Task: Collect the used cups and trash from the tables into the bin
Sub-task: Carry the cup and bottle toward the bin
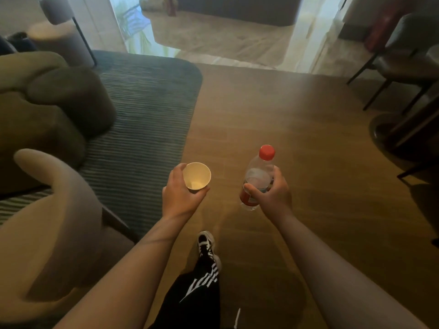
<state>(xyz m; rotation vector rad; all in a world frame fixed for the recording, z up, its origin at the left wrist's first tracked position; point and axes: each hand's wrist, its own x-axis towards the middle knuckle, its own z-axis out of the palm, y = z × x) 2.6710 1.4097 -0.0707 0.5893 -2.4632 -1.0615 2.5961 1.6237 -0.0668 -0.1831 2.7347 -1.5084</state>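
The left hand (180, 195) grips a paper cup (196, 176) and the right hand (270, 193) grips a plastic bottle (257, 176); both are collected, but no bin is visible ahead.

Both arms extended forward, forearms bare.
Left hand (179, 195) curled, thumb and fingers closed in a grasp; right hand (270, 192) likewise wrapped, thumb pointing left.

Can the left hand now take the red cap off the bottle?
Probably not: the left hand already holds the paper cup, so its fingers are busy. The bottle is apart, in the right hand.
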